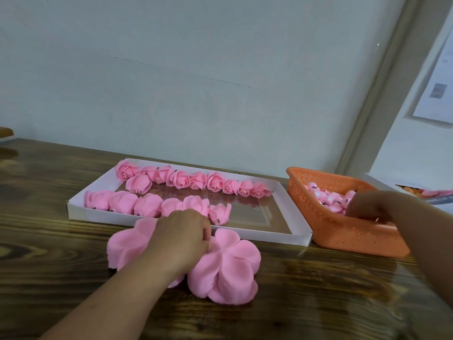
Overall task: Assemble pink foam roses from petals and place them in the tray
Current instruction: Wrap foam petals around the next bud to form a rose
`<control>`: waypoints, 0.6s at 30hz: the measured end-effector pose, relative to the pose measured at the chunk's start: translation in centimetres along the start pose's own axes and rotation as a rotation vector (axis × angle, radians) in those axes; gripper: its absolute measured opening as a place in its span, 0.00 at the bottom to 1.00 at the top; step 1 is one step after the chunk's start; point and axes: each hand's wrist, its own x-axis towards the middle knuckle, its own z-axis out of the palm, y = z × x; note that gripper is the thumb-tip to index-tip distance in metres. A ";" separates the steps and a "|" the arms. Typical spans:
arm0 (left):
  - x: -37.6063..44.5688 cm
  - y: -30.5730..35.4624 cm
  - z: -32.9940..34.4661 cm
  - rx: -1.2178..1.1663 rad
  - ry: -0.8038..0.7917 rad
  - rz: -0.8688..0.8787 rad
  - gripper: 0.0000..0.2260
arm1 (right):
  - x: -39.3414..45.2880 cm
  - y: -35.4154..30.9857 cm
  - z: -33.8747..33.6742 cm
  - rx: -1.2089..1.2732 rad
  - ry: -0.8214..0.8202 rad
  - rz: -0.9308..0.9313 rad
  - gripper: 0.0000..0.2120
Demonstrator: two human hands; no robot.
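Note:
A white shallow tray (294, 235) lies on the wooden table, with two rows of pink foam roses (181, 180) inside. In front of it sit two stacks of pink foam petal pieces (232, 268). My left hand (183, 238) lies over them, and its curled fingers pinch the top of the right stack. My right hand (370, 204) reaches into the orange perforated basket (343, 239), where small pink rose buds (331, 198) lie. Its fingertips are curled down among the buds; what they hold is hidden.
The wall stands close behind the tray. At the far right edge lies another white box (416, 192) with pink and orange pieces. A round brown object (5, 133) sits at the far left. Bare wood table (61, 241) lies to the left and in front.

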 end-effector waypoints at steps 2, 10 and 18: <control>0.1 0.0 0.3 0.022 -0.005 0.007 0.07 | -0.1 0.2 -0.5 0.071 -0.056 -0.018 0.16; 0.0 0.0 0.2 -0.040 0.029 0.022 0.01 | -1.4 -0.2 -0.8 -0.354 -0.065 -0.145 0.15; -0.2 0.6 -0.1 0.005 0.046 0.049 0.07 | -1.3 -0.4 -0.3 -0.235 -0.106 -0.216 0.13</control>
